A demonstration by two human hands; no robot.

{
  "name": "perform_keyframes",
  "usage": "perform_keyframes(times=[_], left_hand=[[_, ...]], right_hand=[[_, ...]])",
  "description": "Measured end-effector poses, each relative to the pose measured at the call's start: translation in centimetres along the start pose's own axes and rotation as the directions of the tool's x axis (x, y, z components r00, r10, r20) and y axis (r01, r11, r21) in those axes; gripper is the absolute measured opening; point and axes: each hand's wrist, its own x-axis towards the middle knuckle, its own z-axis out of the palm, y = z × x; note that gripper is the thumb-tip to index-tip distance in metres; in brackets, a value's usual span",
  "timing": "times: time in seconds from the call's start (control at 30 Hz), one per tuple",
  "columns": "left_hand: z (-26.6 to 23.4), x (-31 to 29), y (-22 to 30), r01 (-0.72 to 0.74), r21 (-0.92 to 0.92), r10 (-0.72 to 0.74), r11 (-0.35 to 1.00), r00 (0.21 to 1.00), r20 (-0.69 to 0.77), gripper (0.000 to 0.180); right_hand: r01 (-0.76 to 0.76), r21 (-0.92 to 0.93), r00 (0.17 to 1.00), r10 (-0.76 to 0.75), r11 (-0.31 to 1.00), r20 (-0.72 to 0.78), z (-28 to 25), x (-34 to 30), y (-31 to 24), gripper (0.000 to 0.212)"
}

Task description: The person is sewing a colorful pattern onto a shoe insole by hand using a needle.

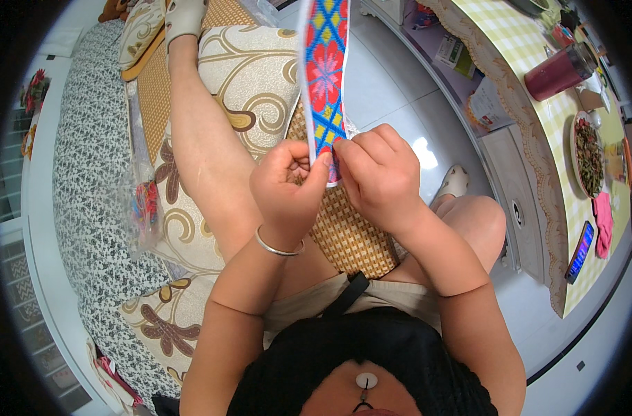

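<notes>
A long embroidered strip point(326, 76) with blue, red and yellow diamonds and flowers runs upward from between my hands, edged in white. My left hand point(288, 182), with a silver bangle at its wrist, pinches the strip's left edge near the bottom end. Opposite it, my right hand point(378, 170) has its thumb and fingers closed on the right edge, knuckles up. The lower end of the strip shows between the two hands, above my lap. Whether a needle or thread is in my fingers cannot be seen. The strip's top runs out of view.
Below the strip lies a woven tan mat point(354, 236). A clear bag of coloured threads point(146, 201) rests on the patterned sofa cover point(184, 236) at left. At right, a checked tablecloth point(531, 125) bears a dark red cup point(555, 73), a plate of food point(588, 156), a pink cloth point(602, 225) and a phone point(579, 253).
</notes>
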Motion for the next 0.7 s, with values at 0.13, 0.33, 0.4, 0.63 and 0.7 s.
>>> perform_keyframes(times=[0.13,0.33,0.4,0.63,0.7], left_hand=[[0.1,0.5,0.6,0.039,-0.11,-0.046,0.993,0.997,-0.064,0.011],[0.2,0.6,1.0,0.043,-0.246,-0.057,0.968,0.997,-0.052,0.011],[0.6,0.2,0.8,0.06,-0.26,-0.063,0.964,0.998,-0.002,0.012],[-0.8,1.3,0.2,0.176,-0.357,-0.192,0.918,0.981,-0.01,0.01],[-1.9,1.5,-0.3,0.242,-0.413,-0.221,0.878,0.97,0.099,0.01]], right_hand=[[-0.02,-0.024,0.997,0.018,1.0,-0.081,-0.8,1.2,-0.4,0.019],[-0.022,0.004,0.998,0.022,1.0,-0.063,-0.8,0.9,0.2,0.016],[-0.007,0.019,0.997,0.009,1.0,-0.072,-0.3,0.7,0.2,0.016],[-0.302,0.337,0.931,0.352,0.892,-0.1,-1.4,1.5,0.5,0.013],[-0.58,0.633,0.719,0.688,0.513,0.101,-1.3,1.1,1.6,0.012]])
